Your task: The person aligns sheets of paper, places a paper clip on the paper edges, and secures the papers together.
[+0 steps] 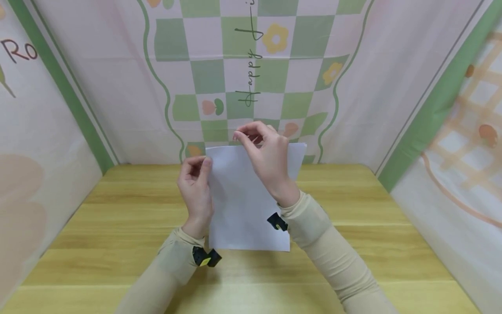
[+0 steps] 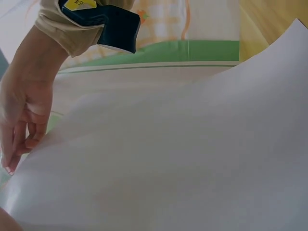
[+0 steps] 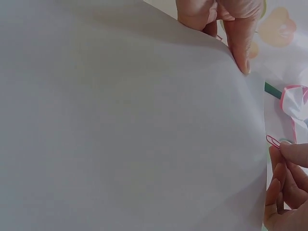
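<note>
White paper [image 1: 247, 205] is held upright above the table, filling much of both wrist views. By its upper left edge, my left hand [image 1: 195, 187] pinches it between thumb and fingers; in the right wrist view that left hand [image 3: 221, 14] shows at the top. My right hand [image 1: 268, 157] is raised in front of the paper's top edge. Between its thumb and forefinger it pinches a pinkish-red paper clip [image 3: 273, 141], whose looped end points toward the paper's edge, just apart from it. Whether the paper is one sheet or more, I cannot tell.
Below the hands lies a wood-grain table [image 1: 117, 244]. A printed cloth [image 1: 239, 74] with green checks and flowers hangs behind it, and more patterned cloth [image 1: 466, 144] stands along the sides. Black wrist cameras [image 1: 205, 257] sit on both sleeves.
</note>
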Motion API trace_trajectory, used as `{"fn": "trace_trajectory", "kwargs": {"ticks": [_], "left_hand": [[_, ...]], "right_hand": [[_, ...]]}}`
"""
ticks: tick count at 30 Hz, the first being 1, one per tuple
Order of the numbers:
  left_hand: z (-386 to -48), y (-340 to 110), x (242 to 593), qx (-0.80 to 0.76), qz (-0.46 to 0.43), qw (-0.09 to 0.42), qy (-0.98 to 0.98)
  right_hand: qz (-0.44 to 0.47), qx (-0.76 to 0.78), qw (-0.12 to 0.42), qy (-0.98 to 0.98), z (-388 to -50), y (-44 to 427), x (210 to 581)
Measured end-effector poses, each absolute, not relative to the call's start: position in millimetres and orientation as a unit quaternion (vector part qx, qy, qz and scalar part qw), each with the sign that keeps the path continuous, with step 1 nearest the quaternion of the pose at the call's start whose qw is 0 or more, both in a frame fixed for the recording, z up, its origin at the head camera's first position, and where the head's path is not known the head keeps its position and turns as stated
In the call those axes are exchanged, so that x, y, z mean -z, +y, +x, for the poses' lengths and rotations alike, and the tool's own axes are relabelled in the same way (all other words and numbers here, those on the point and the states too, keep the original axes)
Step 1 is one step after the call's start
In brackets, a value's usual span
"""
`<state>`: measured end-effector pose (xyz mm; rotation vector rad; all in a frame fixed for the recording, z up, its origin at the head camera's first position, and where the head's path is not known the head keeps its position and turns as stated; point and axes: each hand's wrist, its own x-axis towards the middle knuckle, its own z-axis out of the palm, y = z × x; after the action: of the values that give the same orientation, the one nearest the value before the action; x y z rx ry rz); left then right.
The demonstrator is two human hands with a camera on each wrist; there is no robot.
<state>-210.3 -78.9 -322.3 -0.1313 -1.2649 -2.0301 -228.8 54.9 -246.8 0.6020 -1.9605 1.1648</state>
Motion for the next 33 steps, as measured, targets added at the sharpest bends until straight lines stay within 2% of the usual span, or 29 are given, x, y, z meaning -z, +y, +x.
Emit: {"fn": "trace_trajectory", "kwargs": {"ticks": [33], "left_hand": [[-208.3, -77.0, 322.9, 0.778, -0.063, 0.35, -0.518]], "right_hand": [[0.255, -0.435, 0.389, -0.771, -229.5, 48.7, 254.1]]}}
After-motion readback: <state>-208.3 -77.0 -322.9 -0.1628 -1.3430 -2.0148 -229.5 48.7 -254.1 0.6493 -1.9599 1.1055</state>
